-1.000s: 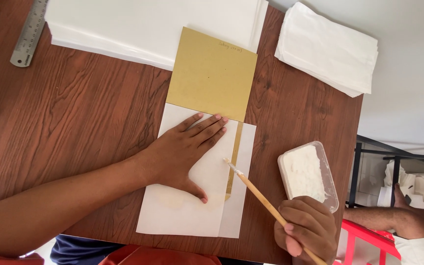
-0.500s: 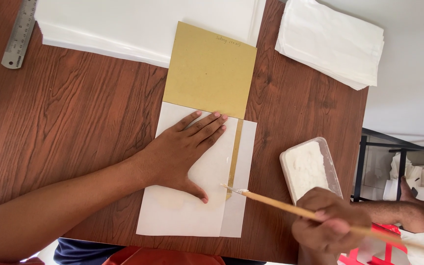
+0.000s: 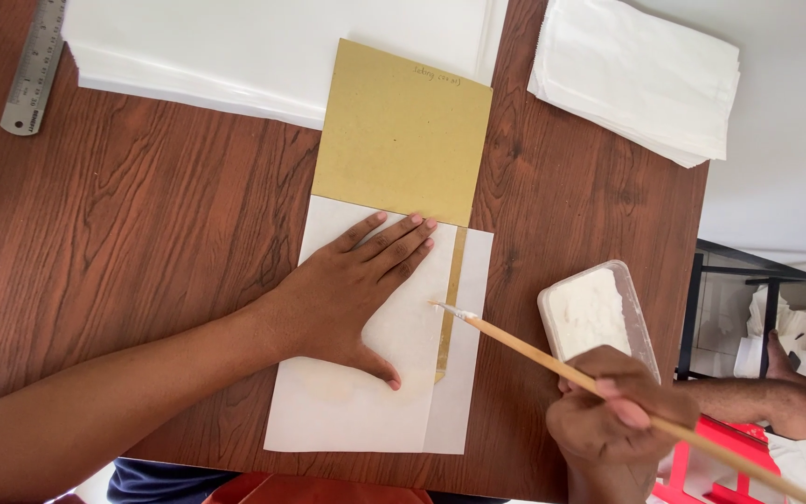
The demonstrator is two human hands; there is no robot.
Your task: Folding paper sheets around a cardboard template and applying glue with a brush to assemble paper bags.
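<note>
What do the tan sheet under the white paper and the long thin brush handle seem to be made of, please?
The tan sheet looks like matte kraft card: flat, stiff, dull and unglossy. The brush handle in the right hand looks like pale bare wood or bamboo, though the grain is too fine to tell.

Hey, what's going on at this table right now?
A person is working on a white paper sheet laid on a brown wooden table. The left hand lies flat on the sheet, pressing it down. The right hand holds a thin wooden brush, its tip at the folded edge beside a tan strip. A tan card pokes out above the sheet, and a tub of white paste sits by the right hand.
</note>
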